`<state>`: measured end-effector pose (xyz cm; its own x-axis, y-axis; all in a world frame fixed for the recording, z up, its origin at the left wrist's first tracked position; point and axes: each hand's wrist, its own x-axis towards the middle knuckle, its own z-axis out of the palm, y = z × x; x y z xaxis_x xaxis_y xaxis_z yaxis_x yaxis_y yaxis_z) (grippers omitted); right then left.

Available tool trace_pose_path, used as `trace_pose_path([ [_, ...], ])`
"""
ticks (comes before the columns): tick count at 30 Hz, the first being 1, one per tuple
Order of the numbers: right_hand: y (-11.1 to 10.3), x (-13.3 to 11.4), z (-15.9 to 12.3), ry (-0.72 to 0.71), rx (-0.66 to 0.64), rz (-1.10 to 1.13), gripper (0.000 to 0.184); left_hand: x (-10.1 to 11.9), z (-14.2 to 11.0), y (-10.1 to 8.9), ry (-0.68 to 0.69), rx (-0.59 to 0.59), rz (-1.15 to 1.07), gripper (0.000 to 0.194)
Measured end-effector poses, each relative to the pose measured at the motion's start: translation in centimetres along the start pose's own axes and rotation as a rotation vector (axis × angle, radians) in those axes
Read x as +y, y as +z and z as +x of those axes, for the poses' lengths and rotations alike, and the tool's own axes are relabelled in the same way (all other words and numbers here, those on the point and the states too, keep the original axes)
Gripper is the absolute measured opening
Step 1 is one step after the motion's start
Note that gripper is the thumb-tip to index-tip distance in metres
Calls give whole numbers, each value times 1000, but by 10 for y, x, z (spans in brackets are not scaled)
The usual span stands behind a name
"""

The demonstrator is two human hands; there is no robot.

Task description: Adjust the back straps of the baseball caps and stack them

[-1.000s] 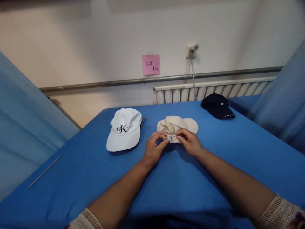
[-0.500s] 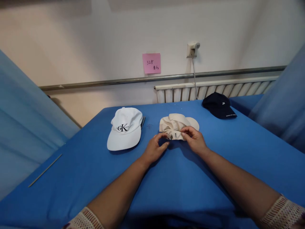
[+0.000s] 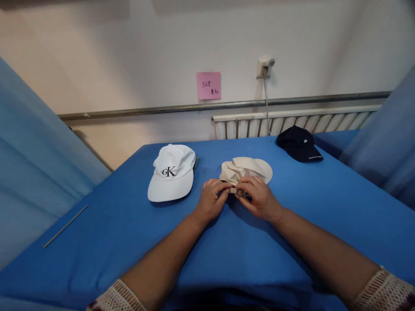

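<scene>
A beige baseball cap (image 3: pixel 243 168) lies crumpled on the blue-covered table, its brim pointing right and its back strap toward me. My left hand (image 3: pixel 212 198) pinches the left part of the strap (image 3: pixel 232 190) between thumb and fingers. Close beside it, my right hand (image 3: pixel 257 196) grips the strap by its metal buckle (image 3: pixel 240 192). The fingers partly cover the buckle, so how the strap runs through it is hidden. To the left sits a white cap (image 3: pixel 173 172) with black letters, brim toward me.
A dark navy cap (image 3: pixel 298 144) rests at the back right. On the left lies a thin stick (image 3: pixel 65 226) on the blue cover (image 3: pixel 129 242). Behind are a radiator (image 3: pixel 288 123), a metal rail (image 3: pixel 162 111), a plugged socket (image 3: pixel 264 68) and a pink note (image 3: pixel 208 85). Blue curtains (image 3: pixel 39 164) hang at both sides.
My right hand has moved left along the strap to the buckle, closer to my left hand. The buckle, in plain sight before, is now partly covered by fingers.
</scene>
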<state>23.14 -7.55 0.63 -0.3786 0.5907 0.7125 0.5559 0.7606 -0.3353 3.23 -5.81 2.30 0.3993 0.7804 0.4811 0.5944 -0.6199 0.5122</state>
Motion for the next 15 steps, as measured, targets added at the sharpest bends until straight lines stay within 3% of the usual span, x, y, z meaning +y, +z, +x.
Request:
trace_pose_path([
  [5,-13,-2,2,-28,-8,47,33,-21,7,-21,-142,209,71,19],
  [7,-17,10,1,34,77,90,36,-28,8,-27,-142,223,2,22],
  [11,-14,66,-8,496,403,1,33,-31,8,-23,-208,103,-116,28],
  [15,-8,127,-20,984,324,-1,45,-29,7,-11,-294,-27,16,27],
])
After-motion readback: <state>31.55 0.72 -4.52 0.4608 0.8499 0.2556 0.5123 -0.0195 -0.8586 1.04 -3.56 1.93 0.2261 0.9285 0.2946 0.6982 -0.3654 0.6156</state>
